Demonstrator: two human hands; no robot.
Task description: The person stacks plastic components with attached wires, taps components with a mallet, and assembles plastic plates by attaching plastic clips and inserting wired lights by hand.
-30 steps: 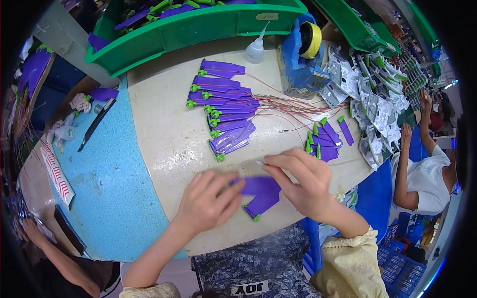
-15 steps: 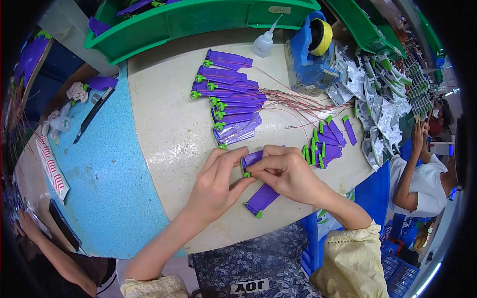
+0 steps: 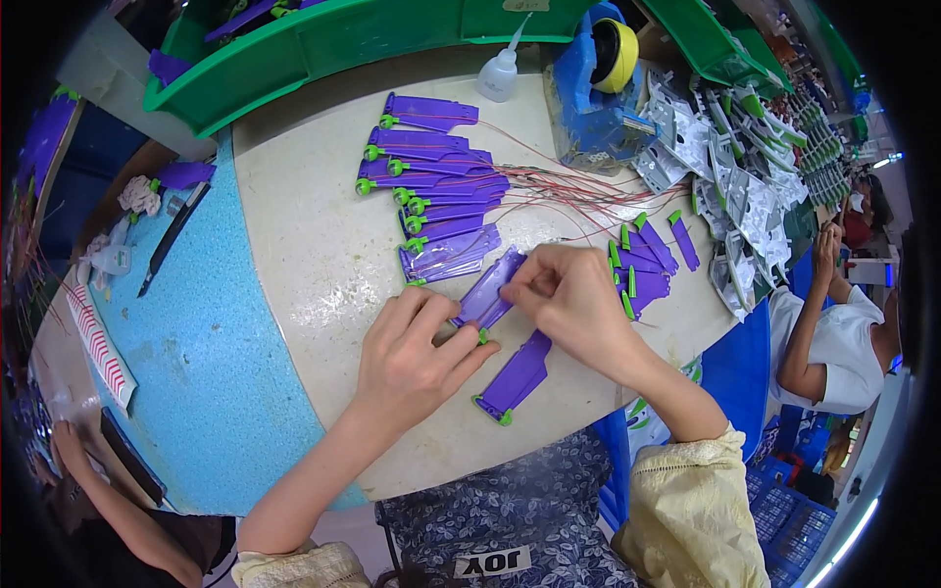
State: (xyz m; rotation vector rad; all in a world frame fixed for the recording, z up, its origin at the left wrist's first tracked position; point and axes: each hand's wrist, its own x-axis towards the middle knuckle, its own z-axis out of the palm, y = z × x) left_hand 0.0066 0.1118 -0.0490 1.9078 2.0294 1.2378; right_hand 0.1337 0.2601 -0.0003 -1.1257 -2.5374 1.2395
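My left hand [image 3: 407,348] pinches the near end of a narrow purple plastic piece [image 3: 490,287], where a bit of green shows by the fingertips. My right hand [image 3: 573,299] is closed at the right edge of the same piece, fingertips touching it; whether they hold anything else is hidden. Just below, a second purple piece [image 3: 515,380] with a green end lies on the table. Beyond my hands rests a row of overlapping purple pieces [image 3: 431,147] with round green ends and thin red wires [image 3: 578,191] trailing right. Smaller purple pieces [image 3: 642,260] with green tips lie to the right.
A green bin [image 3: 343,49] spans the far edge. Near it stand a white squeeze bottle [image 3: 498,78] and a blue tape dispenser [image 3: 588,108] with a yellow-rimmed roll. Grey-white plastic parts [image 3: 725,196] are heaped right. Blue matting [image 3: 216,333] covers the left. Co-workers sit at both sides.
The held purple piece now tilts up to the right and shows more of its length. My right fingers have shifted from its green end to its right edge. The view has moved slightly.
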